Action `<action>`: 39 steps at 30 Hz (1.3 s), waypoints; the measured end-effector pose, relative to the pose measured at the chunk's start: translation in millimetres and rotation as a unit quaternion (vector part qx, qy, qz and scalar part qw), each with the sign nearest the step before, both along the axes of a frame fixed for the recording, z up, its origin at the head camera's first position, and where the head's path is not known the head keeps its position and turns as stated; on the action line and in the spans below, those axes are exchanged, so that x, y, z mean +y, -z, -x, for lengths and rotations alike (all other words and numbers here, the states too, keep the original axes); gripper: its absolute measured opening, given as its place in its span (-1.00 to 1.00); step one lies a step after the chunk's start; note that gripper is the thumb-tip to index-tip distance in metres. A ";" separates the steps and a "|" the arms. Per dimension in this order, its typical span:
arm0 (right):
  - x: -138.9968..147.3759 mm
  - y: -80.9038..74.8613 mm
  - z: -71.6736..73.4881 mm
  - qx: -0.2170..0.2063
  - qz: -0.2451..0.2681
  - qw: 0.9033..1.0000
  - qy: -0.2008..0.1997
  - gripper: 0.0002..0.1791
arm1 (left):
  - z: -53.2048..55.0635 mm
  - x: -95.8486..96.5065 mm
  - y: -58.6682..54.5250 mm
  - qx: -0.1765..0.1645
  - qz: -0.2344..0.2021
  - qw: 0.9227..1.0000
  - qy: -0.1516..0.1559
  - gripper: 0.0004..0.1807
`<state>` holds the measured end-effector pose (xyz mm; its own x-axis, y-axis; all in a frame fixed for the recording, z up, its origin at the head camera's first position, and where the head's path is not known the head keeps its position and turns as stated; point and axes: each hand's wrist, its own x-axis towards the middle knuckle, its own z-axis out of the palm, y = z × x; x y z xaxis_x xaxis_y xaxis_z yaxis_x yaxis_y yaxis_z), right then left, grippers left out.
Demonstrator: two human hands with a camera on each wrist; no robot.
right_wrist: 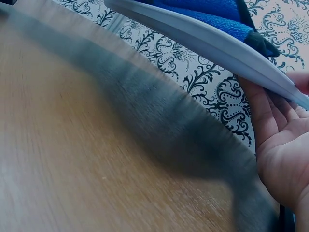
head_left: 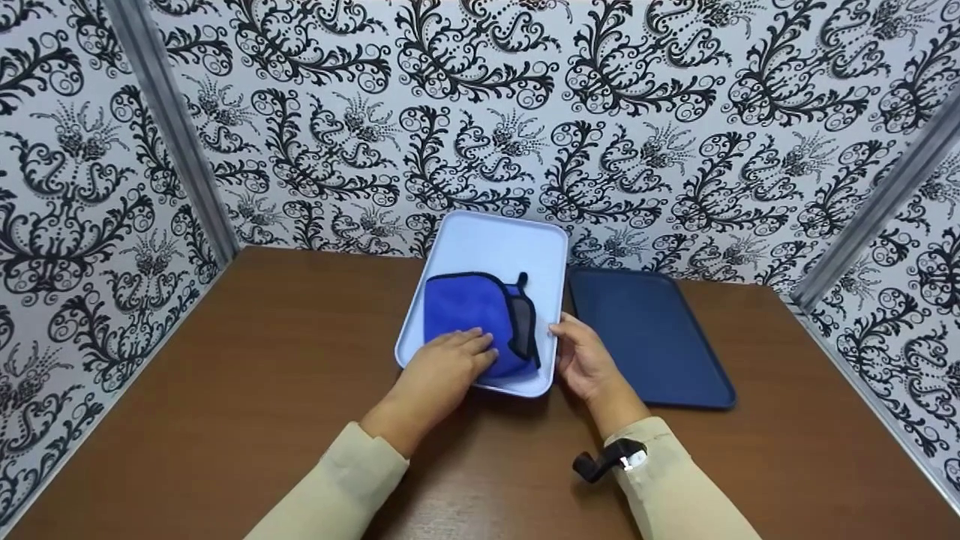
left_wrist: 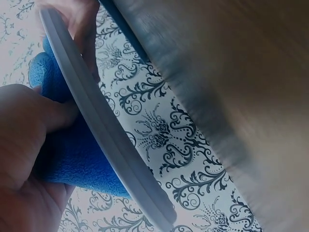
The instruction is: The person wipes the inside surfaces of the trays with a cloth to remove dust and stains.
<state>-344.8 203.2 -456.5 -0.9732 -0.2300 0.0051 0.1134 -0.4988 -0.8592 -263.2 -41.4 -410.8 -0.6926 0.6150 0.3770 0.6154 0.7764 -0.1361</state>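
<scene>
A light-blue tray is held up off the table, which shows below it in both wrist views. On the tray lies a folded blue cloth with black edging, a dark mesh-like patch and a small black loop at one corner. My left hand rests on the cloth's near part, fingers extended over it. In the left wrist view the thumb presses against the terry-like cloth. With my right hand I grip the tray's right edge, thumb at the rim and fingers underneath.
A dark-blue tray lies on the brown table, to the right of my right hand. Patterned black-and-white walls enclose the table at the back and sides. A black strap device is on the right wrist.
</scene>
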 end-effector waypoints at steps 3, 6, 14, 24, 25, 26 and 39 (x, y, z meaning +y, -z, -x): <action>1.4 0.5 0.1 0.006 -0.007 1.000 -0.003 -0.68 | 2.0 -3.4 -0.9 -0.008 -0.003 1.000 -0.010 -0.59; 1.5 0.0 -1.0 0.004 -0.013 1.000 0.000 -0.68 | 3.8 -6.6 -1.4 -0.011 -0.002 1.000 -0.023 -0.57; 0.4 -0.6 -1.3 0.003 -0.029 1.000 -0.005 -0.66 | 7.2 -13.7 -0.9 -0.010 -0.017 0.997 -0.071 -0.57; -0.6 -0.8 -3.2 0.009 -0.037 0.999 -0.016 -0.66 | 13.6 -20.7 3.0 0.009 -0.024 0.992 -0.127 -0.59; -0.5 -0.8 -3.3 0.010 -0.036 0.999 -0.017 -0.65 | 14.6 -21.1 3.6 0.009 -0.025 0.991 -0.133 -0.59; -0.7 -0.8 -3.4 0.011 -0.033 0.999 -0.019 -0.65 | 15.5 -21.4 3.9 0.005 -0.027 0.990 -0.139 -0.58; -5.4 -1.7 -7.0 0.022 -0.031 0.999 -0.039 -0.64 | 19.1 -22.3 2.8 -0.064 -0.157 0.971 -0.171 -0.54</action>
<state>-337.8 197.8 -454.8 -0.9513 -0.3069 0.0303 0.1122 -0.4360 -0.8929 -282.3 -63.7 -413.7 -0.8892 0.2099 0.4066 0.3112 0.9288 0.2011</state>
